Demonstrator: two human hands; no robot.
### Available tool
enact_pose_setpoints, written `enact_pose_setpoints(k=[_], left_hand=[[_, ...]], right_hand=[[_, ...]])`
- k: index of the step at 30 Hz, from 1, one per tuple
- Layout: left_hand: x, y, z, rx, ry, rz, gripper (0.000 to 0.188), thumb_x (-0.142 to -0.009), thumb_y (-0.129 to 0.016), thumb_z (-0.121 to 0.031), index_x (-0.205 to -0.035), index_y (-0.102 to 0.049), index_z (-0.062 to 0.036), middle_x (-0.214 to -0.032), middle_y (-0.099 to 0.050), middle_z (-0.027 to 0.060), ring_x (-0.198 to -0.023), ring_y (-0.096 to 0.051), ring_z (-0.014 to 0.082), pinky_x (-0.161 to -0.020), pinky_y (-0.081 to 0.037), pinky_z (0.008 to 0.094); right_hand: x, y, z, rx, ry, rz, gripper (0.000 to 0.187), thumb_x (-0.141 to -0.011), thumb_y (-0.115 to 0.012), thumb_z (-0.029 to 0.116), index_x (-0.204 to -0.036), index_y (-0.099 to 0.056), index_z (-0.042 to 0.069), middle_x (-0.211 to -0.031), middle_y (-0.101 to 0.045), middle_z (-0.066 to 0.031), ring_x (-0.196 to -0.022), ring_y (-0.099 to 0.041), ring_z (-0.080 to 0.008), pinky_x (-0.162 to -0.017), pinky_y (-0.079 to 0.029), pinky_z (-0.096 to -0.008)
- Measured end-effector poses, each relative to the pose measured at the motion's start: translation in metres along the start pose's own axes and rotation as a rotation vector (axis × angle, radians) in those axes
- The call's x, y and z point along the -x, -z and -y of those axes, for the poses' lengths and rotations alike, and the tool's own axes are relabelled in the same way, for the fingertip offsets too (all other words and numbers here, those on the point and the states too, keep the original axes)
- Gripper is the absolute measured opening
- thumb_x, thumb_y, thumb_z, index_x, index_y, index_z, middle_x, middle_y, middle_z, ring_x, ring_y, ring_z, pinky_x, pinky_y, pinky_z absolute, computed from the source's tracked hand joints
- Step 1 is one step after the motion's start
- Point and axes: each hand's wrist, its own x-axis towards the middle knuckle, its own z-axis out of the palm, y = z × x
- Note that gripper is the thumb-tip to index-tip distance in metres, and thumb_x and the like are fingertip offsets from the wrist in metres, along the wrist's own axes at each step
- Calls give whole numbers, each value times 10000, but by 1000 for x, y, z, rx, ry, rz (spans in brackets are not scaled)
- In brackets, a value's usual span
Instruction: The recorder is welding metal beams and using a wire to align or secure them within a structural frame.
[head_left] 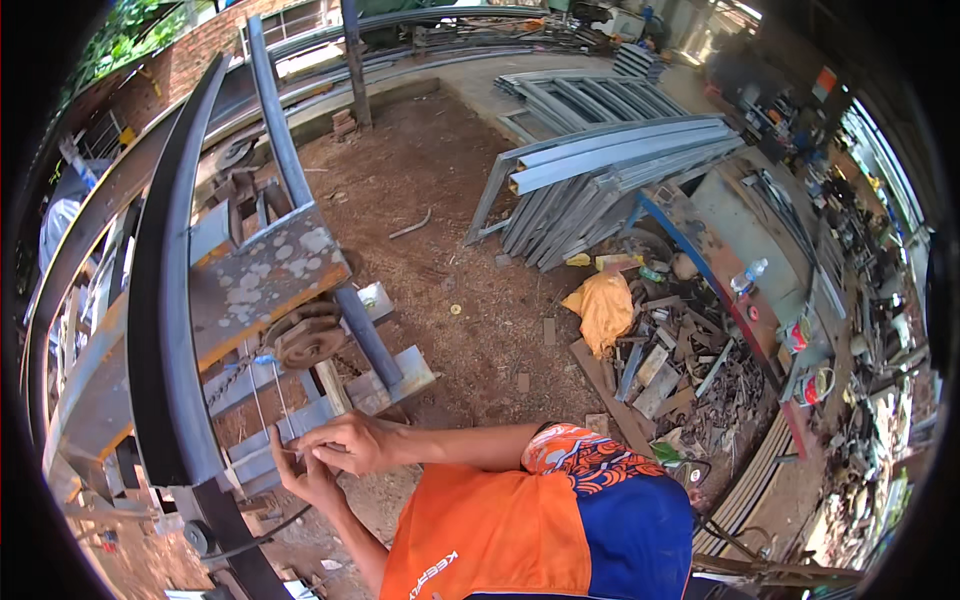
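Note:
Two thin, pale strands of cord (257, 397) run down from a small blue loop or knot (264, 359) beside a rusty chain wheel (308, 338). Their lower ends meet my fingers. My left hand (312, 482) comes up from below, its index finger raised along one strand and the fingers pinched near it. Just above and to its right, my right hand (350, 442) has curled fingers closed at the end of the other strand. Both hands are close together, almost touching, over a grey steel bar (262, 462). Exactly how the fingertips grip the cord is partly hidden.
Long dark steel beams (160, 300) rise on my left, beside a rust-spotted steel plate (270, 262). Stacked grey metal frames (590, 200) stand ahead to the right. Scrap offcuts (665, 375), an orange bag (602, 308) and a workbench (735, 270) with a bottle (750, 276) lie to the right.

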Motion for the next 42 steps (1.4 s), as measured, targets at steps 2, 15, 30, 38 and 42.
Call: enact_pose_setpoints(k=[2,15,30,38,42], left_hand=[[-6,-10,0,20,-17,17,611,-865,-562,134,-1450,-496,-31,-866,-567,-11,-670,-474,50,-552,-399,196],[7,1,-11,89,80,222,570,-828,-699,98,-1370,-551,4,-1012,-684,63,-560,-447,0,-450,-320,161],[1,31,-48,729,51,342,537,-1059,-458,-428,-1250,-596,54,-871,-649,132,-394,-419,63,-423,-321,217],[-1,60,-46,443,193,377,682,-1082,-336,-481,-906,-693,73,-746,-669,132,-401,-430,75,-394,-307,195],[-6,65,-52,237,112,349,672,-1090,-320,-464,-935,-712,61,-757,-693,129,-408,-434,76,-398,-312,209]], right_hand=[[7,6,-16,-15,-102,2,307,-879,-633,80,-1164,-651,-32,-992,-727,-194,-816,-731,-311,-715,-566,-386],[23,2,-22,283,-240,-110,190,-793,-704,64,-968,-685,-7,-877,-670,-185,-852,-665,-367,-742,-521,-447],[7,9,-46,41,-199,-356,317,-855,-734,25,-747,-436,32,-828,-626,-93,-842,-642,-147,-757,-496,-302],[1,5,-40,-75,-185,-348,317,-841,-728,2,-758,-426,48,-833,-625,-77,-824,-620,-149,-764,-492,-295],[7,5,-42,-270,-301,-265,272,-815,-664,-53,-786,-417,56,-806,-606,-78,-783,-598,-127,-706,-477,-267]])
